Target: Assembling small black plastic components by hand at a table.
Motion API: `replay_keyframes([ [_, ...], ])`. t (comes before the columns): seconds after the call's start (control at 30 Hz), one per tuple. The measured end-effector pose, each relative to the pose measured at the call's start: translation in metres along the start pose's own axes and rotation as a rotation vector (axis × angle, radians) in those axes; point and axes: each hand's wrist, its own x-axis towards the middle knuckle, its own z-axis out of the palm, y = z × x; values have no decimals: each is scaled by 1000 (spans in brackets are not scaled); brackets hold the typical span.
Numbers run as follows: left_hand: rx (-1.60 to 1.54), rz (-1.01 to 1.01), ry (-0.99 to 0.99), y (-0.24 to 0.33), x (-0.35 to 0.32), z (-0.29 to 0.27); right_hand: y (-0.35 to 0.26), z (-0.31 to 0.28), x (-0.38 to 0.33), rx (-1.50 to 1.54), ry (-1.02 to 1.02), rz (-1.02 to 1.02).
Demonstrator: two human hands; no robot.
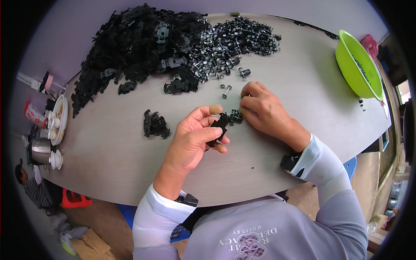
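My left hand [189, 138] grips a black plastic toy car chassis [218, 131] between thumb and fingers, above the middle of the table. Its fingertips wear tan covers. Just right of it, my right hand [268, 110] has its fingers curled together; whatever they hold is hidden. A few small black wheels on metal axles [235, 116] lie between the two hands, at the chassis's far end. Loose wheel axles [227, 91] rest a little beyond. Left of my left hand sits a small cluster of black chassis [155, 124].
A large heap of black chassis [130, 47] covers the far left of the table [299, 82], beside a pile of wheel axles [236, 41]. At the right edge stands a tilted green basin [352, 65]. A plate [62, 119] and metal pot [41, 151] are at far left.
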Motion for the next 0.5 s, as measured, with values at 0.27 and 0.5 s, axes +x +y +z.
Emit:
replay_keyframes([
  [0.27,400,307,181,-4,-5,0,-20,-11,-6,521,63,153],
  [0.5,177,201,181,-1,-6,6,-45,-5,-17,509,85,-55],
])
